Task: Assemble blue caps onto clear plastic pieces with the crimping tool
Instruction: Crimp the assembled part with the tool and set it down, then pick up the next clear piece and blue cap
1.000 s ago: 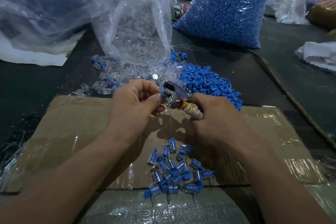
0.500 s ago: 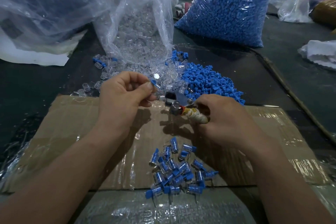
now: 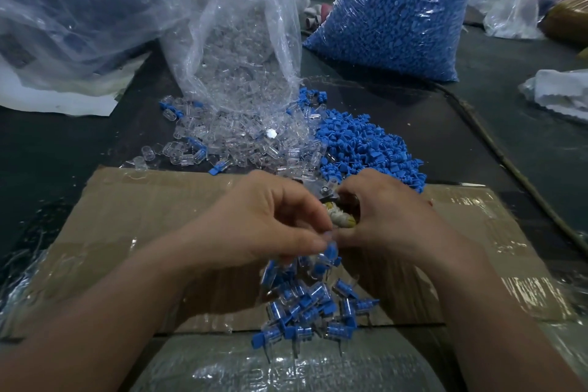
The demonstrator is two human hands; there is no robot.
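Note:
My right hand [image 3: 388, 219] grips the crimping tool [image 3: 341, 219] by its cloth-wrapped handle; the metal head [image 3: 327, 191] points away from me toward the loose parts. My left hand [image 3: 264, 223] is beside it, fingers curled. Its fingertips pinch an assembled blue-capped clear piece [image 3: 331, 253] just above the pile of assembled pieces [image 3: 305, 305] on the cardboard [image 3: 143, 210]. Loose blue caps [image 3: 366, 146] lie heaped beyond the right hand. Clear plastic pieces [image 3: 241, 143] spill from an open bag beyond the left hand.
An open bag of clear pieces [image 3: 241, 41] stands behind the heaps, a full bag of blue caps [image 3: 397, 9] to its right, a large crumpled plastic bag [image 3: 79, 9] at far left. A white cloth [image 3: 563, 92] lies at the right edge of the dark table.
My left hand has come down and toward me from the tool head to just over the assembled pile, carrying a capped piece. My right hand and the tool have dropped slightly toward the cardboard.

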